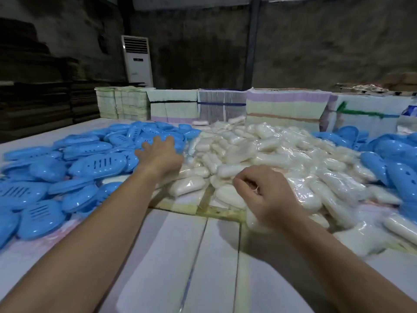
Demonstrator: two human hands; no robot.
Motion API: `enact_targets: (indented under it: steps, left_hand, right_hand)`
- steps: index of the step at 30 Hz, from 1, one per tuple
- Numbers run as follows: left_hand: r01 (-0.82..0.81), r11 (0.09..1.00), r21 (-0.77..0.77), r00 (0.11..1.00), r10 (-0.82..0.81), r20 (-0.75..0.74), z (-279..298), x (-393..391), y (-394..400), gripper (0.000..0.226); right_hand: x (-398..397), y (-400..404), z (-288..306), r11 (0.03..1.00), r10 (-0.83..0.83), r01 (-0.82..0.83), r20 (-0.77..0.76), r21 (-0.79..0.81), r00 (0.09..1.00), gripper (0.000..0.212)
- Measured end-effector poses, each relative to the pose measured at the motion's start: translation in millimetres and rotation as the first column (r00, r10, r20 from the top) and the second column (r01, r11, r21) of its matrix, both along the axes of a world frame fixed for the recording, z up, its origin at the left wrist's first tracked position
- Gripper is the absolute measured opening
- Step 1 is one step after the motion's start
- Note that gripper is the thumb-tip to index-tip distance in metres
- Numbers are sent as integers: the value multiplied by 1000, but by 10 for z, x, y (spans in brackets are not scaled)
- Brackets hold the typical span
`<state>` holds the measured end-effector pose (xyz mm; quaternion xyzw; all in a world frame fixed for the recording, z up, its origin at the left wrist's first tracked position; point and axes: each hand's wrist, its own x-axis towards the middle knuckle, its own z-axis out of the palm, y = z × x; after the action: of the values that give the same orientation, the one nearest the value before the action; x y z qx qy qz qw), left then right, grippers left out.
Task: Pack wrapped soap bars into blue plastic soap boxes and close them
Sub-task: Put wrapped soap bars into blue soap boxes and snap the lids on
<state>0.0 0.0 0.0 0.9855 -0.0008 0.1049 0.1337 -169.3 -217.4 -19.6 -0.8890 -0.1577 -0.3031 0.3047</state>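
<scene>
A wide heap of blue plastic soap boxes [97, 164] covers the left of the table. A big pile of white wrapped soap bars [270, 154] fills the middle and right. My left hand [161, 152] reaches out with spread fingers over the inner edge of the blue heap, fingertips on or just above the boxes. My right hand [264, 190] hovers with loosely curled fingers over the near edge of the soap pile, holding nothing that I can see. More blue boxes [392, 159] lie at the far right.
The white table top [171, 256] lies bare between my forearms. Bundled stacks of flat cartons [284, 105] line the back edge. A white standing air conditioner [137, 59] is behind them, and dark stacked cardboard [33, 98] at the left.
</scene>
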Motion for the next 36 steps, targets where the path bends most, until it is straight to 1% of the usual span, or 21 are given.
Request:
enact_targets:
  steps: [1, 2, 3, 6, 8, 11, 14, 16, 18, 20, 22, 23, 25, 27, 29, 30, 32, 33, 34, 35, 36]
  left_hand:
    - [-31, 999, 36, 998, 33, -51, -10, -19, 49, 51]
    - [-39, 998, 59, 997, 43, -69, -38, -9, 73, 50]
    - [-39, 998, 53, 995, 44, -86, -79, 24, 104, 47]
    - [4, 1000, -30, 999, -5, -46, -119, 65, 127, 37]
    - [28, 998, -56, 1000, -28, 1, -114, 91, 137, 35]
    - [53, 990, -129, 997, -46, 55, -145, 155, 171, 39]
    - [45, 988, -149, 998, -50, -31, -166, 211, 194, 42]
    - [31, 989, -147, 999, -36, -34, -173, 220, 212, 45]
    - [48, 983, -176, 997, -37, 64, -145, 199, 208, 51]
    - [139, 962, -236, 972, -87, 217, -96, 133, 164, 58]
    - [308, 891, -334, 919, -188, 346, -28, -19, 20, 67]
    - [385, 828, -408, 896, -230, 379, 12, -122, -85, 70]
    - [481, 648, -591, 874, -298, 384, 90, -352, -305, 70]
    - [529, 443, -724, 842, -383, 381, 129, -555, -493, 61]
    - [553, 261, -792, 792, -460, 402, 115, -709, -648, 49]
    - [539, 172, -825, 778, -478, 408, 82, -769, -702, 45]
    - [457, 12, -889, 777, -492, 392, -18, -863, -749, 42]
    - [421, -34, -907, 778, -501, 380, -88, -893, -752, 42]
    - [406, -35, -913, 778, -511, 365, -151, -925, -735, 42]
    - [420, 21, -907, 776, -526, 347, -204, -952, -717, 43]
    - [449, 92, -889, 767, -549, 331, -242, -983, -713, 42]
  right_hand:
    - [-5, 18, -10, 1000, 15, -15, 6, -13, 1000, 21]
    - [-13, 39, -1, 999, 15, -15, 4, -34, 1000, 21]
    - [-14, 45, -12, 998, 23, -22, 5, -50, 1000, 20]
    - [-14, 45, -36, 999, 12, -13, -12, -43, 1000, 16]
    - [-1, 36, -52, 999, 12, -13, -16, -34, 1000, 14]
    - [20, 46, -88, 1000, 3, -3, -14, -7, 1000, 12]
    - [39, 36, -108, 1000, -12, 13, 20, -5, 1000, 11]
    - [40, 31, -115, 1000, -19, 19, 21, -5, 1000, 17]
    - [37, 35, -107, 1000, -5, 5, 29, -5, 1000, 16]
    - [32, 48, -97, 1000, 15, -16, 42, 11, 999, 11]
    - [33, 53, -88, 999, 23, -25, 64, 29, 998, 10]
    - [37, 51, -79, 999, 24, -27, 75, 36, 997, 10]
    - [40, 42, -54, 998, 26, -31, 92, 50, 995, 10]
    - [42, 15, -24, 998, 10, -17, 121, 58, 993, 11]
    - [34, -34, 7, 993, -59, 44, 139, 106, 989, 12]
    - [30, -70, 22, 986, -106, 85, 142, 144, 984, 12]
    - [35, -178, 62, 961, -201, 168, 140, 222, 970, 13]
    - [45, -247, 82, 946, -238, 200, 131, 254, 962, 16]
    - [56, -312, 102, 934, -264, 225, 112, 278, 958, 18]
    - [66, -371, 119, 928, -277, 246, 77, 281, 958, 19]
    - [72, -406, 123, 932, -278, 261, 34, 250, 960, 19]
